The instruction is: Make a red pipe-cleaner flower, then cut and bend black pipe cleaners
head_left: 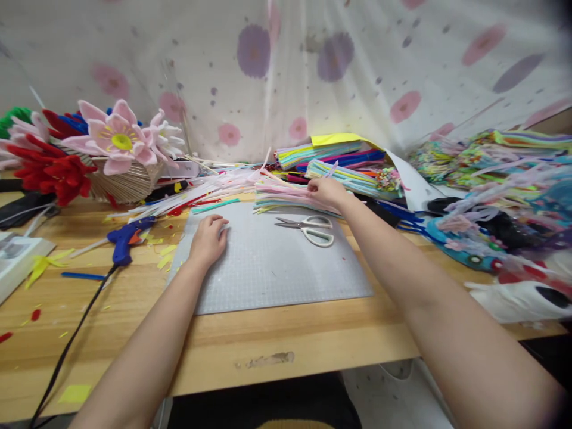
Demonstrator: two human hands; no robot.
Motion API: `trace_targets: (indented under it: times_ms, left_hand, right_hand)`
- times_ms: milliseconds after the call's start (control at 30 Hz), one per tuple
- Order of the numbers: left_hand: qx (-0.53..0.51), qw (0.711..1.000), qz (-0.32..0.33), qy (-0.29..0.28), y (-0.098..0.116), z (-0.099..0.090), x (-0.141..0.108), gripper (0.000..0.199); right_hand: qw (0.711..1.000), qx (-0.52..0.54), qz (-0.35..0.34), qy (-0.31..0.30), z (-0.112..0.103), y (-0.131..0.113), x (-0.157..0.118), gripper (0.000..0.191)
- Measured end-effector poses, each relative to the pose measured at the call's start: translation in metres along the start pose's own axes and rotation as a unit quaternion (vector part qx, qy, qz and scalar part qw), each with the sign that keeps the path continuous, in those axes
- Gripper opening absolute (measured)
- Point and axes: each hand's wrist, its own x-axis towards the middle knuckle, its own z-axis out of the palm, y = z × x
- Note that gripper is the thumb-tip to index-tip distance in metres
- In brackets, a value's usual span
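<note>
My left hand (209, 239) rests at the upper left of the grey cutting mat (268, 271), fingers loosely curved and thumb apart, with nothing in it. Just beyond it lies a teal pipe cleaner (215, 206). My right hand (328, 192) reaches over a bundle of pastel pipe cleaners (281, 197) at the mat's far edge. Its fingertips are pinched together at the pink ones; how many they grip is hidden. Scissors (308, 229) with white handles lie on the mat between my hands, blades pointing left.
A blue glue gun (123, 241) with a black cord lies left of the mat among yellow scraps. Fuzzy pink and red flowers (118, 140) stand behind it. More pipe cleaner bundles (344, 158) are stacked at the back, and a heap of materials (491, 214) fills the right side.
</note>
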Motion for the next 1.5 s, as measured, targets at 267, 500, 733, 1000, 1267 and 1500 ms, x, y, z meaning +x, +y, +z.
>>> trace_targets:
  times_ms: [267, 500, 733, 1000, 1267, 1500]
  left_hand:
    - [0.01, 0.997, 0.066, -0.026, 0.029, 0.01, 0.004, 0.029]
    - [-0.05, 0.973, 0.206, -0.09, 0.088, 0.038, 0.037, 0.026]
    - [-0.038, 0.969, 0.156, -0.188, 0.119, 0.08, 0.071, 0.039]
    - [-0.097, 0.993, 0.036, 0.054, 0.127, 0.054, 0.062, 0.03]
    - [-0.065, 0.995, 0.021, 0.067, 0.081, 0.002, 0.038, 0.033]
    - [-0.343, 0.925, -0.158, -0.046, 0.063, -0.006, 0.022, 0.029]
  right_hand:
    - [0.989, -0.044, 0.005, 0.138, -0.006, 0.003, -0.009, 0.03]
    - [0.994, -0.049, -0.006, 0.102, -0.008, 0.014, -0.01, 0.03]
    - [0.98, -0.003, 0.026, 0.195, -0.011, 0.03, -0.022, 0.034]
    - [0.984, 0.024, -0.031, 0.172, -0.029, -0.005, -0.043, 0.029]
    - [0.976, 0.13, -0.135, 0.115, -0.001, -0.061, -0.047, 0.027]
    - [0.922, 0.376, -0.093, -0.01, 0.005, -0.083, -0.049, 0.032]
